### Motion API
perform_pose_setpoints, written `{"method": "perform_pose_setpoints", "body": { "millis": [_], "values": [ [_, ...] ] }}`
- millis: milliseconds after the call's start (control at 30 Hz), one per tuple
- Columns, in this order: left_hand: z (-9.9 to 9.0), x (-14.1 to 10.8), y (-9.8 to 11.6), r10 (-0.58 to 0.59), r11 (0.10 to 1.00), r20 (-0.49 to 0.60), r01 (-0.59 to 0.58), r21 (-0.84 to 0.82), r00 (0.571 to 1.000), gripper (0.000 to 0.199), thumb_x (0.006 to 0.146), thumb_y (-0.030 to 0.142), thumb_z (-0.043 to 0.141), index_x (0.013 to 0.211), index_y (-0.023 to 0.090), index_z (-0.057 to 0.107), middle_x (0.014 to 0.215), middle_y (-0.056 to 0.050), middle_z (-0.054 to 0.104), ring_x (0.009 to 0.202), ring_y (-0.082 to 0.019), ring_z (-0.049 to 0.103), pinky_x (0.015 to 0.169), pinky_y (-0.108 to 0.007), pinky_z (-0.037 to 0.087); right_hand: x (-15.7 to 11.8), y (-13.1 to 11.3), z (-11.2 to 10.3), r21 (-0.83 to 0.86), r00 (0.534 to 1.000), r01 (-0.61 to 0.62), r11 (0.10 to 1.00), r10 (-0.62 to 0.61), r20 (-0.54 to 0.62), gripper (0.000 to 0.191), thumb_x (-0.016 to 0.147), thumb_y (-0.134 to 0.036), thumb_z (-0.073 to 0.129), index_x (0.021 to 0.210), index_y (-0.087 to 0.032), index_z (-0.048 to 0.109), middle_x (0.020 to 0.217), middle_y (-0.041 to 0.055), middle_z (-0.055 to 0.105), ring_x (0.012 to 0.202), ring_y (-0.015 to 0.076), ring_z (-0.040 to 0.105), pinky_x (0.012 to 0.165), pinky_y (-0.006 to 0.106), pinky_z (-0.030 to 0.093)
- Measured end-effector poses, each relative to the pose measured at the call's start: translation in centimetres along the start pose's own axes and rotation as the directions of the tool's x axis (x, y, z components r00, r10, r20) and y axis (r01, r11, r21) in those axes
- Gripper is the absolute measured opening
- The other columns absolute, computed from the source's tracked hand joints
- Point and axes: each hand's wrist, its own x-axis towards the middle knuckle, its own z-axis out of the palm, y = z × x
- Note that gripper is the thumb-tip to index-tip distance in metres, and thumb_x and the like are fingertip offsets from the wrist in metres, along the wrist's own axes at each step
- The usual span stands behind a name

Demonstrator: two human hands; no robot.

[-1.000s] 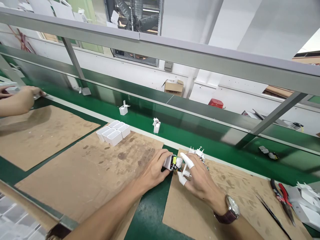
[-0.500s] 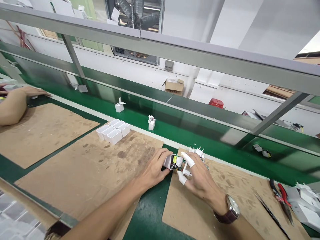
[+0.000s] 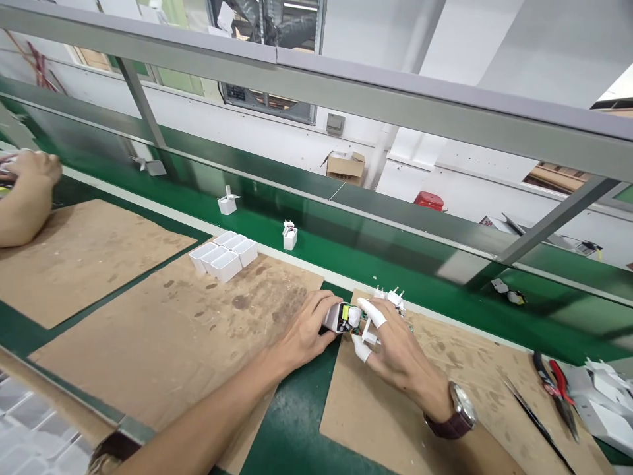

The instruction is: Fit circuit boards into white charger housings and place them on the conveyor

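My left hand (image 3: 306, 332) is closed around a white charger housing (image 3: 332, 318), its open end facing right. Part of a circuit board (image 3: 345, 318) with a yellow component and a white blob sits in that open end. My right hand (image 3: 395, 349), with white finger cots on thumb and forefinger, pinches the board's outer end. A small white plastic piece (image 3: 368, 334) shows between those two fingers. White pin plugs (image 3: 394, 298) lie just behind the right hand, partly covered by it.
Several empty white housings (image 3: 225, 256) stand grouped on brown cardboard (image 3: 198, 330). Pliers (image 3: 558, 396) and tweezers (image 3: 537, 422) lie at right, beside white parts (image 3: 606, 409). Assemblies (image 3: 290, 236) ride on the green belt (image 3: 336, 267). A co-worker's hand (image 3: 37, 168) is at far left.
The parts on the green belt have shifted left. The co-worker's hand has drawn back to the left. My hands and the housing have hardly moved.
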Motion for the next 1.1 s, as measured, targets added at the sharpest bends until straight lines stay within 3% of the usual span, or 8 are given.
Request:
{"method": "perform_pose_setpoints", "body": {
  "millis": [567,1100],
  "values": [
    [0.2,0.1,-0.4,0.03,1.0,-0.008,-0.03,0.004,1.0,0.057,0.084,0.001,0.069,0.132,0.024,0.05,0.128,-0.009,0.06,0.124,-0.027,0.058,0.106,-0.042,0.051,-0.2,0.8,0.3,0.055,1.0,0.027,0.998,-0.027,-0.007,0.077,0.092,-0.005,0.056,0.161,-0.024,0.027,0.131,0.0172,0.059,0.122,0.0334,0.058,0.101,0.056,0.056],
    [0.3,0.1,-0.2,0.053,0.999,-0.034,-0.053,0.002,0.998,0.05,0.09,0.013,0.072,0.134,0.023,0.052,0.128,-0.011,0.063,0.123,-0.028,0.06,0.106,-0.045,0.051,-0.4,0.9,0.2,0.053,1.0,0.003,0.999,-0.004,0.008,0.077,0.092,-0.008,0.058,0.161,-0.021,0.027,0.134,0.0193,0.058,0.124,0.0357,0.057,0.104,0.06,0.054]
  ]
}}
